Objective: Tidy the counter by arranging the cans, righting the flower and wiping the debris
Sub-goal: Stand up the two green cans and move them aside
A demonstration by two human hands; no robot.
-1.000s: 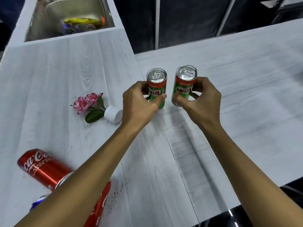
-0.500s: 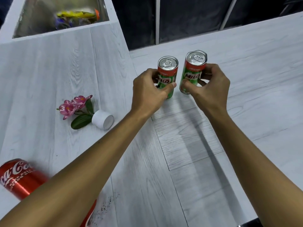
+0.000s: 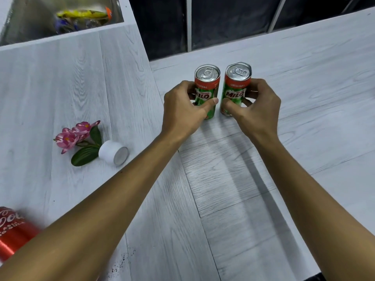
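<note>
green-and-red tins stand side by side toward the far side of the counter (image 3: pixel 304 78). the left hand (image 3: pixel 182 106) wraps the left milo can (image 3: pixel 207 86), thumb across its front and fingers curled behind; the right hand (image 3: pixel 255 106) grips the right milo can (image 3: pixel 236 86) the same way. both long axes run upright, the right one leaning a little, with a narrow gap between them. the toppled flower (image 3: pixel 77 134) and the lying cola can (image 3: pixel 12 230) sit well to the left, nearer the left hand.
</note>
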